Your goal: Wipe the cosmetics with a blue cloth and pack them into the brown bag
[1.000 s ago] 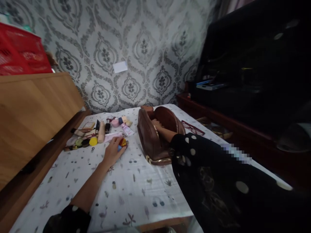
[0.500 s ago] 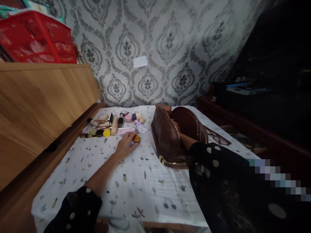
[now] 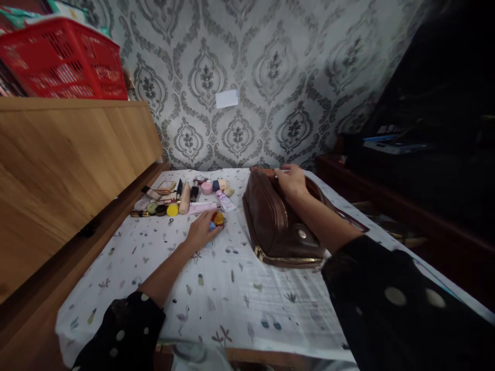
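My left hand (image 3: 200,231) rests on the cloth at the near edge of a group of cosmetics. Its fingers and thumb are closed about a small amber-lidded container (image 3: 218,219), red at one side, with a bit of blue beside it. Over the brown leather bag (image 3: 266,219) is my right hand (image 3: 292,181), palm down, fingers bent together near the bag's far side. Whatever its fingertips hold, if anything, is hidden. The bag stands unzipped, its gold zipper along the front. A pink tube (image 3: 201,207) lies just beyond my left hand.
Tubes, a yellow-lidded pot (image 3: 172,209), a beige bottle (image 3: 184,198) and a pink jar (image 3: 207,188) lie on the printed cloth (image 3: 232,299). A wooden cabinet (image 3: 77,170) carrying a red basket (image 3: 73,62) borders the left. Dark furniture stands to the right.
My right hand has come up out of the bag's opening to above its far side. My left hand stays around the small container. The view has shifted slightly.
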The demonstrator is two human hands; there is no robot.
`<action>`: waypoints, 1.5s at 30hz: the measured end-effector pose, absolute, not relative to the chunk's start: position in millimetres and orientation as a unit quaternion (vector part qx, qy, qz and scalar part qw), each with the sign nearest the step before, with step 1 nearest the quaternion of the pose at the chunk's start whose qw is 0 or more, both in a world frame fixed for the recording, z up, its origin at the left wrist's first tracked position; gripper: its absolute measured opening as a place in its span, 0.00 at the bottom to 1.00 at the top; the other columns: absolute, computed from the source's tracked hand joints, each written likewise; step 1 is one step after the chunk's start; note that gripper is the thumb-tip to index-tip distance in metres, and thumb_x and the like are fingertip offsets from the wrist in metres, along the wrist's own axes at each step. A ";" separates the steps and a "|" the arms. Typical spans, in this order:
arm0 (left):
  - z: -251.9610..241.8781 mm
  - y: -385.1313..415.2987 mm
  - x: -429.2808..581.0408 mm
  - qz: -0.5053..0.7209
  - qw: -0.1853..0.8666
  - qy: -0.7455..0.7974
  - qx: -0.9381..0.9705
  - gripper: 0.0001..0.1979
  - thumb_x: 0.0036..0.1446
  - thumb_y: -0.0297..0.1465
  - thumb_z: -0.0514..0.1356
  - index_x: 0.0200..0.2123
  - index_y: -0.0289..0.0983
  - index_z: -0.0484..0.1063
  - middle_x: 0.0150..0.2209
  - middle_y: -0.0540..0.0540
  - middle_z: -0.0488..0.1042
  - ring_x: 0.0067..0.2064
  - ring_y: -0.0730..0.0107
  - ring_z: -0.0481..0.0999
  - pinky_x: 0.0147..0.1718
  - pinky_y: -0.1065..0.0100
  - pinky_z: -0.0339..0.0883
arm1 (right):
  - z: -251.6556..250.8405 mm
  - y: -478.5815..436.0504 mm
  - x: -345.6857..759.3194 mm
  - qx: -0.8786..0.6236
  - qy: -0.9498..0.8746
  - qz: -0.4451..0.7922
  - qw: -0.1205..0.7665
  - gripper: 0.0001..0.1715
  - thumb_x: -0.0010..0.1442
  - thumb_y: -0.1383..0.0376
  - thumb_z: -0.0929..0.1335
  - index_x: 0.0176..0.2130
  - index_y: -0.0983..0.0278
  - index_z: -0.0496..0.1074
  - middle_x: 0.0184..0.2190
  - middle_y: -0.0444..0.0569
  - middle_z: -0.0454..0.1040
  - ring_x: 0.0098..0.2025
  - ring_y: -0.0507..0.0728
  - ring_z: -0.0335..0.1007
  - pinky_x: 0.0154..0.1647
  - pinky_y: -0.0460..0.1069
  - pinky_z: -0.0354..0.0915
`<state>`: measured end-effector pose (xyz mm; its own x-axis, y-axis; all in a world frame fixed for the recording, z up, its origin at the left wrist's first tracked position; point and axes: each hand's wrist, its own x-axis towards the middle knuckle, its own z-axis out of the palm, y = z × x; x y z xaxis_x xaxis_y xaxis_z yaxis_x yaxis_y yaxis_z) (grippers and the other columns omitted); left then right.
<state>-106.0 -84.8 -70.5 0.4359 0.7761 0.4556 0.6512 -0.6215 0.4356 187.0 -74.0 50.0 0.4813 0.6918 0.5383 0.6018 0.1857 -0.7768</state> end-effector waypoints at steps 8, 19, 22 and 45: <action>-69.1 -84.9 -107.6 0.311 0.101 0.413 0.850 0.26 0.61 0.37 0.60 0.61 0.39 0.62 0.54 0.40 0.72 0.55 0.55 0.72 0.54 0.56 0.68 | 28.0 -176.3 70.6 -0.372 -0.777 0.022 0.508 0.20 0.64 0.69 0.61 0.54 0.60 0.69 0.52 0.55 0.71 0.57 0.61 0.68 0.60 0.59 0.65; -68.3 -77.9 -111.8 0.330 0.151 0.401 0.841 0.28 0.57 0.33 0.63 0.60 0.40 0.65 0.59 0.40 0.72 0.59 0.55 0.71 0.59 0.54 0.65 | -92.4 -117.9 50.7 -0.542 -0.686 0.158 0.458 0.32 0.54 0.70 0.65 0.59 0.65 0.65 0.52 0.58 0.74 0.56 0.65 0.70 0.60 0.63 0.65; -65.7 -76.7 -115.2 0.350 0.205 0.385 0.829 0.26 0.58 0.34 0.62 0.59 0.38 0.66 0.58 0.39 0.73 0.58 0.56 0.73 0.58 0.56 0.66 | -92.2 -121.1 50.9 -0.536 -0.691 0.176 0.451 0.33 0.54 0.68 0.66 0.60 0.65 0.65 0.53 0.57 0.74 0.56 0.65 0.70 0.59 0.63 0.65; -51.5 -95.2 -102.7 0.386 0.167 0.444 0.791 0.19 0.65 0.45 0.48 0.36 0.39 0.70 0.34 0.47 0.76 0.38 0.63 0.75 0.42 0.64 0.67 | -70.6 -143.4 47.0 -0.589 -0.654 0.208 0.426 0.20 0.51 0.67 0.73 0.44 0.64 0.68 0.42 0.52 0.73 0.48 0.60 0.68 0.50 0.54 0.64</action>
